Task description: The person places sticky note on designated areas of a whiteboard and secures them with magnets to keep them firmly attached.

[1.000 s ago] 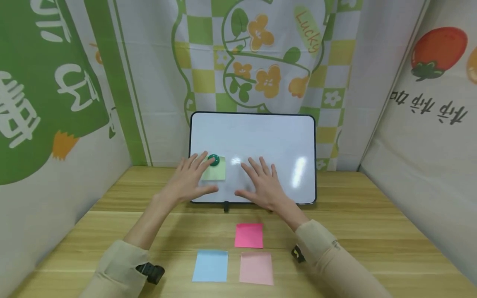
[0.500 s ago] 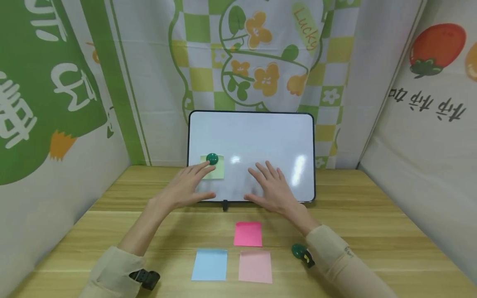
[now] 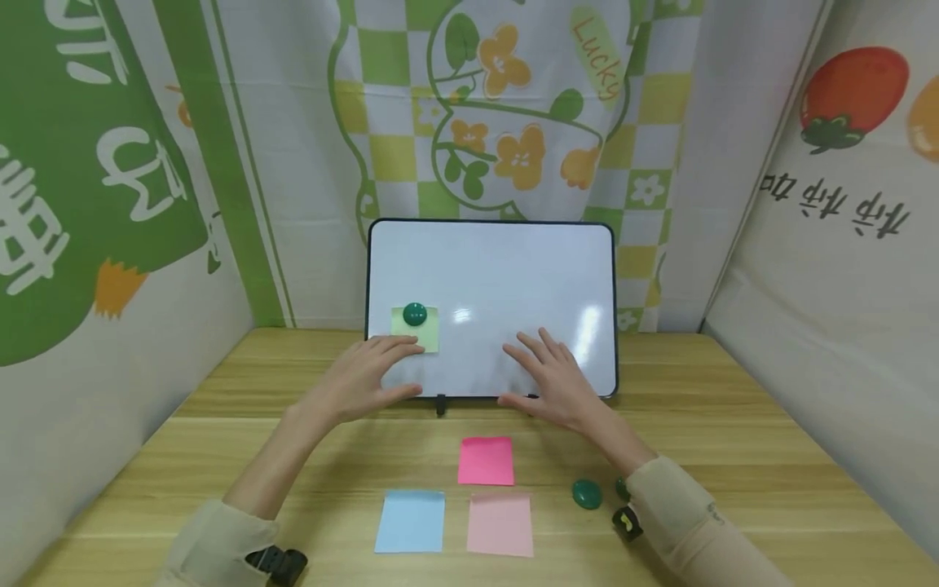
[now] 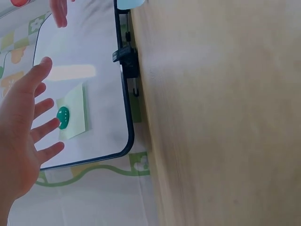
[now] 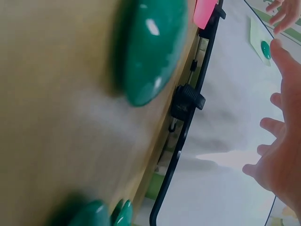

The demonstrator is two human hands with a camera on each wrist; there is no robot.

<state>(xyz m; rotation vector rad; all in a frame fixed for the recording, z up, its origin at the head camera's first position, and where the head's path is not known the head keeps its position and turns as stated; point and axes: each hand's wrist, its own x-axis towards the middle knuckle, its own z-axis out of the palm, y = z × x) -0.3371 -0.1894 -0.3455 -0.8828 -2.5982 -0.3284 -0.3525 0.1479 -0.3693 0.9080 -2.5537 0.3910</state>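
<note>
My left hand hovers in front of the lower left of a whiteboard, fingers loosely spread and holding nothing. Above its fingertips, a round green magnet sits on a pale green sticky note on the board. Before the board's lower right is my right hand, fingers spread, also holding nothing. Three more notes lie on the table: hot pink, blue and light pink. A loose green magnet rests beside them, with another partly hidden by the right sleeve.
Black clip feet hold the board's bottom edge on the wooden table. Printed cloth hangs behind and at both sides. The right wrist view shows several green magnets close below that wrist.
Both hands have come down and back from the board, the right one also shifting right. The loose green magnets have come out from behind the right sleeve.
</note>
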